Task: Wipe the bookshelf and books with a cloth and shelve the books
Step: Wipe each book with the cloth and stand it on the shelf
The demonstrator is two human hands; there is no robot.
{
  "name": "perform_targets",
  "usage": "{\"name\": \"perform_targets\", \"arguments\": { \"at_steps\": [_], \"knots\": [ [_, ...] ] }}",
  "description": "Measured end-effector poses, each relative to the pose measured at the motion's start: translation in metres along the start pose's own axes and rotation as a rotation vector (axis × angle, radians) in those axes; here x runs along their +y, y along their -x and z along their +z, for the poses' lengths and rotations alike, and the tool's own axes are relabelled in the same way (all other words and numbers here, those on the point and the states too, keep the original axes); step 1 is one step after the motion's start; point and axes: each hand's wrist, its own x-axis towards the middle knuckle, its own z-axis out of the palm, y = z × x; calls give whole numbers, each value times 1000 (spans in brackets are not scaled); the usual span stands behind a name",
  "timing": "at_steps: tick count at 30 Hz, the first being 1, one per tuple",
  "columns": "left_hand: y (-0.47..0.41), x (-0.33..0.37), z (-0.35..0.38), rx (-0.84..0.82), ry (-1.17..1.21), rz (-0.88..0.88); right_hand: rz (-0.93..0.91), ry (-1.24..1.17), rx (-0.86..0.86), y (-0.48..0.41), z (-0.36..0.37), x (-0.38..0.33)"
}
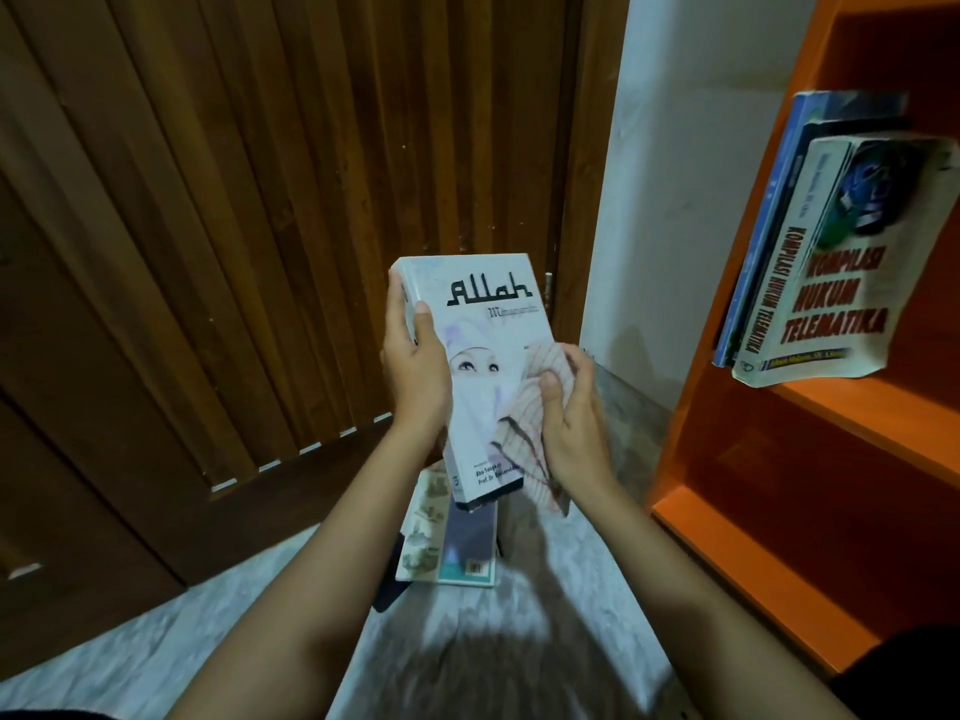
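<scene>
As the two forearms reach in from six o'clock on my feed, I see the left hand gripping the white book along its nine o'clock edge, fingers wrapped round the spine and thumb laid on the cover. The right hand holds a striped cloth bunched against the book's four o'clock edge, with the thumb pressing it onto the cover. The book is held up at the centre of my view, cover toward the camera, clear of the floor. Just beyond, toward six o'clock of it, a small stack of books lies on the pale marbled floor. Farther off, a brown slatted door fills ten o'clock. At three o'clock stands the orange bookshelf, where a few shelved books lean together. A white wall shows at one o'clock.
</scene>
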Motion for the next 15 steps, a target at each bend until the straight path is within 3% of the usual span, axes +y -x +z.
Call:
{"name": "perform_targets", "arguments": {
  "at_steps": [5,11,13,15],
  "knots": [
    [9,-2,8,-99,64,42,-32,124,188,-39,-9,-30],
    [17,-5,19,-136,63,112,-509,363,141,-78,-4,-78],
    [15,-7,14,-118,140,77,-381,414,183,-92,-13,-65],
    [16,-6,11,-86,185,43,-88,361,294,-98,-23,-44]
  ]
}}
